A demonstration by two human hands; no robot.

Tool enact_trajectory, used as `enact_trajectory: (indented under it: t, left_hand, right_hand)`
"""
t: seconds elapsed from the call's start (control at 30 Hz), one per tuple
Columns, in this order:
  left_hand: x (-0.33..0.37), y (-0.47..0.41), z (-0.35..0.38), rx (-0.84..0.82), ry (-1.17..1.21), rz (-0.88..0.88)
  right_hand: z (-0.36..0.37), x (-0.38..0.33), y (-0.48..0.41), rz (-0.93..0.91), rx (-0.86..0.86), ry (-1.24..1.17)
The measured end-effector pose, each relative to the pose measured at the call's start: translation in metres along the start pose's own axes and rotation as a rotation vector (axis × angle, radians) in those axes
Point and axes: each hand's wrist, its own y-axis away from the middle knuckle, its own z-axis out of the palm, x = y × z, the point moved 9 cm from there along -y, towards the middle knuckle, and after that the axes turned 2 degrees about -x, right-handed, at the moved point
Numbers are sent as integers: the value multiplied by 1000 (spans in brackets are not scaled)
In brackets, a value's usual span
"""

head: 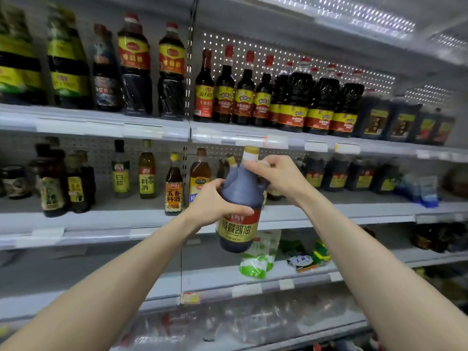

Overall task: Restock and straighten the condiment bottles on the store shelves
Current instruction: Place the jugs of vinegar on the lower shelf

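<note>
Bottle [239,231] is gripped at the body by left hand [212,203], at the neck by right hand [276,176]; it should be stood upright on shelf [329,214], label outward.

Bright, cool store light from above — it sparkles as white dots off the perforated back panel [278,54] top right. Wide-angle bend curves the shelf edges [101,127]. Bottles [22,59] at far left smear with blur, the bottom packets [240,323] too — centre is sharper.

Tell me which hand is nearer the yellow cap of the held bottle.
Right. The right hand grips the bottle just below the cap; the left hand holds its body lower down.
</note>
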Motion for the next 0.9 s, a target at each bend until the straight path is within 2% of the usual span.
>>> enact_trajectory:
  t: [0.23,0.53,0.9]
  left_hand:
    - [37,-20,89,21,-53,29]
    - [82,-55,218,97,-85,9]
    - [55,-140,271,158,-124,-52]
  right_hand:
    - [-94,28,21,-22,24,78]
    - [-221,76,30,-100,-46,93]
    - [-262,171,-34,-36,-93,-8]
